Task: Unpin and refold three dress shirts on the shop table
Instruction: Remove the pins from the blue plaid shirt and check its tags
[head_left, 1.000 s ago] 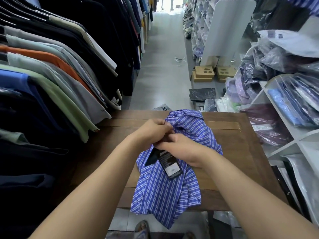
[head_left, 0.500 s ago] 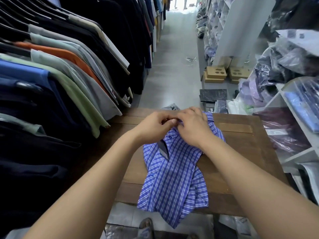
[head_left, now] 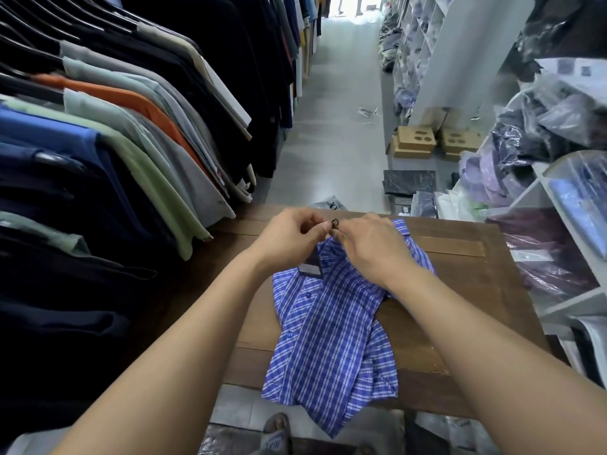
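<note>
Head view: a blue-and-white checked dress shirt (head_left: 328, 330) lies front up on the brown wooden table (head_left: 466, 290), its hem over the near edge. At the far collar, the left hand (head_left: 289, 236) and right hand (head_left: 371, 249) pinch a small dark loop (head_left: 335, 223) between their fingertips.

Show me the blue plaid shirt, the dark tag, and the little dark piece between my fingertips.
blue plaid shirt (head_left: 328, 333), head view, buttoned front panel.
dark tag (head_left: 311, 266), head view, its flat face by the collar.
little dark piece (head_left: 335, 223), head view, its looped middle above the collar.
</note>
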A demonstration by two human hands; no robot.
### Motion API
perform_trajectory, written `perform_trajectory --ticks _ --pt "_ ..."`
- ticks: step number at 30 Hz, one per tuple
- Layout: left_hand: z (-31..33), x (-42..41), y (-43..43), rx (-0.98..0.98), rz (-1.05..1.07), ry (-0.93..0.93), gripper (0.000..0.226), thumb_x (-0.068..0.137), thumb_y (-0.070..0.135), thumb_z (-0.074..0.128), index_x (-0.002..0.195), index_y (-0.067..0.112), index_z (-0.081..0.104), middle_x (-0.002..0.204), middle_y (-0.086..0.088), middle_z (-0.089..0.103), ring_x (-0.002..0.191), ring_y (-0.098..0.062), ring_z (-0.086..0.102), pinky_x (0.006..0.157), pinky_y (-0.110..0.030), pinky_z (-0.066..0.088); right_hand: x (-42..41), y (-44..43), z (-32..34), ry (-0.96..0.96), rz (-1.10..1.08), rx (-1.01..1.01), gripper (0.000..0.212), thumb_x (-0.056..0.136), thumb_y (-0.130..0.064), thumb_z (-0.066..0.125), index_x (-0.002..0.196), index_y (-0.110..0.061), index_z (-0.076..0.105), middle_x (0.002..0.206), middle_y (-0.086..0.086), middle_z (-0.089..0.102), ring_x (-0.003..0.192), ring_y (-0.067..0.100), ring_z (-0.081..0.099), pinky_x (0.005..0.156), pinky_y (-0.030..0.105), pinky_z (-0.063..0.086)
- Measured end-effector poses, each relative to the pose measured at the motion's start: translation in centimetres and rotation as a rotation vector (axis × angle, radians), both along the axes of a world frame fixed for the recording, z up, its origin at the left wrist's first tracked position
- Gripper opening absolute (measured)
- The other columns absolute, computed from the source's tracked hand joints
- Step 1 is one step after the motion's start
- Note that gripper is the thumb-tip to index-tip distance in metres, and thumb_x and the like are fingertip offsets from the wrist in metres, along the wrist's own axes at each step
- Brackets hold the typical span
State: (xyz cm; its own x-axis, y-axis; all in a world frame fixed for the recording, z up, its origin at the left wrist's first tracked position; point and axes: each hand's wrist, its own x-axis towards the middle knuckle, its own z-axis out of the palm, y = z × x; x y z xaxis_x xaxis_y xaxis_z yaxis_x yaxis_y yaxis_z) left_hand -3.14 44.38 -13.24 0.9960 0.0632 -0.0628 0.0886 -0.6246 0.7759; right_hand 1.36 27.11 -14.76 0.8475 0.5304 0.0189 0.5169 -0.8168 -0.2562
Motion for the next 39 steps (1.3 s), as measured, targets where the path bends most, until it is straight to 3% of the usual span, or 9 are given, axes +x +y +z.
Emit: perform_trajectory --ticks 4,12,16,20,28,31,34,37,39 --pt "-0.4 0.6 1.0 0.027 0.12 0.008 0.017 0.099 0.035 0.061 0.092 0.022 0.07 0.082 0.003 0.072 0.075 -0.016 0.071 0.077 -0.042 0.061 0.3 -0.9 -0.1 -0.002 -0.121 0.032 0.037 0.107 -0.043 0.034 0.1 -0.025 0.065 0.091 -0.004 0.068 0.096 0.025 0.055 0.09 0.042 0.04" --pt "-0.1 1.2 0.5 0.069 0.052 -0.001 0.019 0.099 0.037 0.06 0.1 0.022 0.071 0.085 0.006 0.072 0.081 -0.014 0.067 0.074 -0.034 0.055 0.5 -0.7 0.0 -0.023 -0.17 0.029 0.028 0.106 -0.036 0.041 0.102 -0.022 0.064 0.093 -0.001 0.067 0.097 0.025 0.054 0.088 0.041 0.037" --pt "-0.3 1.0 -0.8 0.036 -0.055 0.02 0.017 0.099 0.033 0.061 0.093 0.021 0.071 0.077 0.002 0.07 0.063 -0.006 0.06 0.063 -0.026 0.05 -0.4 0.0 -0.2 -0.002 -0.141 0.001 0.025 0.106 -0.033 0.037 0.097 -0.024 0.059 0.089 -0.004 0.063 0.096 0.023 0.051 0.091 0.043 0.039" --pt "-0.8 0.6 1.0 0.048 0.04 0.09 0.021 0.099 0.035 0.062 0.092 0.018 0.071 0.083 0.001 0.071 0.075 -0.017 0.066 0.07 -0.034 0.055 0.3 -1.9 -0.4 0.041 -0.214 0.01 0.034 0.106 -0.044 0.04 0.125 -0.027 0.063 0.107 -0.002 0.071 0.11 0.024 0.053 0.098 0.043 0.038" --pt "-0.4 0.7 0.9 0.056 0.103 0.104 0.018 0.101 0.036 0.057 0.092 0.022 0.066 0.083 0.001 0.068 0.076 -0.018 0.064 0.071 -0.035 0.056 -0.4 -1.4 0.0 0.025 -0.216 0.027 0.038 0.105 -0.048 0.04 0.122 -0.024 0.064 0.106 0.0 0.07 0.114 0.025 0.051 0.097 0.042 0.037" --pt "-0.7 1.0 0.3 0.015 0.138 0.13 0.018 0.104 0.029 0.048 0.11 0.022 0.064 0.1 0.0 0.069 0.083 -0.017 0.064 0.08 -0.037 0.056 -0.9 -1.1 0.0 0.039 -0.238 0.14 0.036 0.103 -0.047 0.046 0.124 -0.024 0.065 0.107 0.0 0.071 0.117 0.026 0.052 0.098 0.043 0.04" --pt "-0.8 1.2 -1.0 0.005 0.152 0.043 0.031 0.102 0.025 0.045 0.13 0.025 0.057 0.123 -0.002 0.063 0.108 -0.017 0.061 0.096 -0.039 0.051 -1.4 -0.8 -0.2 0.066 -0.259 0.245 0.033 0.101 -0.048 0.049 0.116 -0.024 0.068 0.103 -0.001 0.071 0.112 0.025 0.054 0.098 0.046 0.044" --pt "0.1 1.0 -3.1 -0.123 0.036 0.037 0.032 0.104 0.04 0.044 0.127 0.024 0.059 0.115 0.007 0.066 0.102 -0.01 0.063 0.09 -0.029 0.05 -1.6 -1.2 -0.2 0.081 -0.249 0.256 0.03 0.101 -0.045 0.05 0.113 -0.024 0.068 0.1 0.0 0.07 0.107 0.026 0.055 0.095 0.046 0.044" --pt "0.1 1.0 -4.4 -0.286 -0.023 0.141 0.042 0.103 0.053 0.042 0.118 0.02 0.062 0.105 0.001 0.071 0.094 -0.012 0.066 0.092 -0.036 0.052 -1.6 -1.5 -0.3 0.076 -0.254 0.267 0.026 0.1 -0.041 0.055 0.111 -0.023 0.069 0.099 0.002 0.069 0.105 0.026 0.056 0.092 0.044 0.045"
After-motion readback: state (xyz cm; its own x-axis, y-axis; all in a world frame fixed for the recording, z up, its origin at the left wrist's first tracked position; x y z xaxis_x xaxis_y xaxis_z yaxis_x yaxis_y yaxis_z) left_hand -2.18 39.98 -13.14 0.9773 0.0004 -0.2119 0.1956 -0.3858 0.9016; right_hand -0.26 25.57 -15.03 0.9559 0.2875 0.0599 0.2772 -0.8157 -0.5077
